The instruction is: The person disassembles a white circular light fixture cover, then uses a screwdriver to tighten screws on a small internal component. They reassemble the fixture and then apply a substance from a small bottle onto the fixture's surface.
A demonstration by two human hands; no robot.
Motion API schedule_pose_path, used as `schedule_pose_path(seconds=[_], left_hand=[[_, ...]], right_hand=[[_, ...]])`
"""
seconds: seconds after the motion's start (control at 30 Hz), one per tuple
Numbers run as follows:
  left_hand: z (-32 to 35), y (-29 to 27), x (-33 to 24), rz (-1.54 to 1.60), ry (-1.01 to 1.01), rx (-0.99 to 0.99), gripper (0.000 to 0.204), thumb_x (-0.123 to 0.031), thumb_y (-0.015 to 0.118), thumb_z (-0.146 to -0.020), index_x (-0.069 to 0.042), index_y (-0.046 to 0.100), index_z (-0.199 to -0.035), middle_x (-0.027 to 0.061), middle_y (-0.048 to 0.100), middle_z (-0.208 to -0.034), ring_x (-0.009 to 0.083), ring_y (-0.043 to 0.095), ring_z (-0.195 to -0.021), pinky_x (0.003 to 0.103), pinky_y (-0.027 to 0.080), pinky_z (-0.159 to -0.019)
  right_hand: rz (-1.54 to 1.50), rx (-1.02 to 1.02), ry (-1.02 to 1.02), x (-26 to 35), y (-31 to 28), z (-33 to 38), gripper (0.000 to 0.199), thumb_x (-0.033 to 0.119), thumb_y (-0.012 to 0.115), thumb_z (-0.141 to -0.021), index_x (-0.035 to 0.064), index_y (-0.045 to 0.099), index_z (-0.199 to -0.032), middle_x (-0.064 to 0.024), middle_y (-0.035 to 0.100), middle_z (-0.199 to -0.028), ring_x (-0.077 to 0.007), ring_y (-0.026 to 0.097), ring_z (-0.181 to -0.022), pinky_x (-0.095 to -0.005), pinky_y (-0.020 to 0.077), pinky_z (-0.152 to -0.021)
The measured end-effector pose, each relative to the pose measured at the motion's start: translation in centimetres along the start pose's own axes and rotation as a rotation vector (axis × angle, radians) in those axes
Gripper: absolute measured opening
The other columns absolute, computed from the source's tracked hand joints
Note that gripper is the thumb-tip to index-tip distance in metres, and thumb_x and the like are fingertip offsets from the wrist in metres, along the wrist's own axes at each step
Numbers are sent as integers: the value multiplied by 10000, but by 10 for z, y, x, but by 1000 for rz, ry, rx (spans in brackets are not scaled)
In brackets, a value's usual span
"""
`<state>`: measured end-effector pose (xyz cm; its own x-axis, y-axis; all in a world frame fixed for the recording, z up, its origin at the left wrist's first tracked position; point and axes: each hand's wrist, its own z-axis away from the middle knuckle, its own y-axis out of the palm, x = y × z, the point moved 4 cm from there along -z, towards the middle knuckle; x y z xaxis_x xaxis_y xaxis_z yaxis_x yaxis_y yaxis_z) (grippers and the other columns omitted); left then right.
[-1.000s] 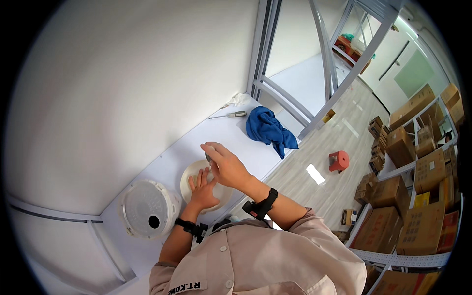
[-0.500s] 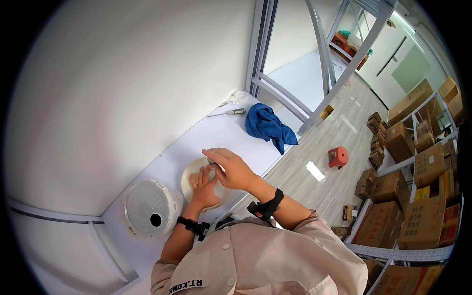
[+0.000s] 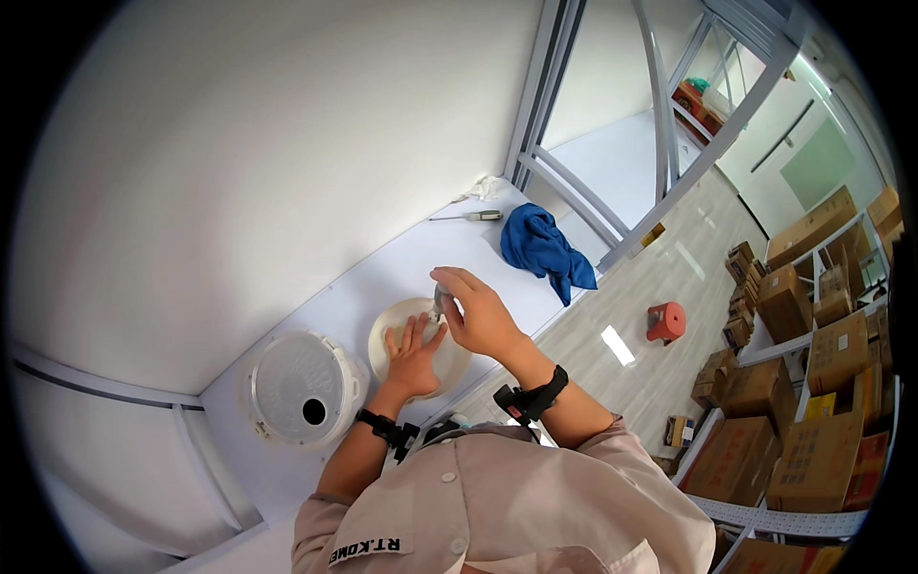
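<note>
A round cream-coloured disc (image 3: 384, 330), like a lid or shallow dish, lies on the white table. My left hand (image 3: 413, 362) rests flat on it, fingers spread, with nothing in its grip. Over the disc's far right part, my right hand (image 3: 483, 320) is closed around a grey-handled tool (image 3: 441, 299) that looks like a screwdriver. The tool stands roughly upright, its lower end close to my left fingertips. What its tip touches is too small to make out.
Left of the disc stands a white bucket (image 3: 273, 383) with a dark round hole in its top. Farther back lie a screwdriver (image 3: 478, 216), crumpled white tissue (image 3: 486, 189) and a blue cloth (image 3: 540, 249). A grey metal frame (image 3: 574, 201) rises beyond. A red stool (image 3: 666, 322) and boxed shelves (image 3: 784, 402) are on the right.
My right hand has risen a little away from my left, so more of the grey handle shows. My left hand stays flat on the disc. The whole view has shifted slightly.
</note>
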<state>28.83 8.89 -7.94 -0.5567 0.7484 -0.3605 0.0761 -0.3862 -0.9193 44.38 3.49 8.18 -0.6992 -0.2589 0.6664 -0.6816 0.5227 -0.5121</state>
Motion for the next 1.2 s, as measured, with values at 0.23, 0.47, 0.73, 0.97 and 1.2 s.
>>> schedule_pose_path(seconds=[0.23,0.47,0.73,0.97,1.2], left_hand=[[3,3,1,5,30,-82,1034,-156,676,-676,-262,390,-1664,173,218,-1752,393,133,-1640,718,-34,-1238],[3,5,3,-20,20,-90,1019,-146,669,-676,-255,405,-1655,170,213,-1754,388,145,-1638,722,-6,-1239],[2,3,0,1,-13,-51,1038,-136,665,-680,-246,358,-1665,174,182,-1765,375,118,-1648,707,1,-1246],[-1,16,11,44,0,-136,971,-120,646,-711,-39,306,-1618,183,230,-1745,372,148,-1644,708,34,-1242],[-5,13,12,106,-36,-144,954,-149,662,-754,-35,279,-1620,178,289,-1716,384,175,-1634,712,57,-1244]], right_hand=[[37,2,5,6,3,2,366,53,844,-861,91,775,-1219,-143,690,-1091,-276,697,-966,-364,577,-820],[-20,-9,-19,15,2,-4,449,-51,758,-883,63,714,-1315,-179,694,-1223,-360,707,-1025,-409,589,-848],[10,89,65,0,-2,1,488,-20,776,-882,73,707,-1356,-166,687,-1226,-349,702,-1001,-392,582,-856],[52,-51,-131,4,-8,0,495,26,835,-857,66,719,-1336,-136,679,-1149,-325,684,-932,-388,576,-859],[-54,104,55,-5,-10,6,466,40,799,-885,65,705,-1340,-177,695,-1174,-357,705,-1005,-419,581,-873]])
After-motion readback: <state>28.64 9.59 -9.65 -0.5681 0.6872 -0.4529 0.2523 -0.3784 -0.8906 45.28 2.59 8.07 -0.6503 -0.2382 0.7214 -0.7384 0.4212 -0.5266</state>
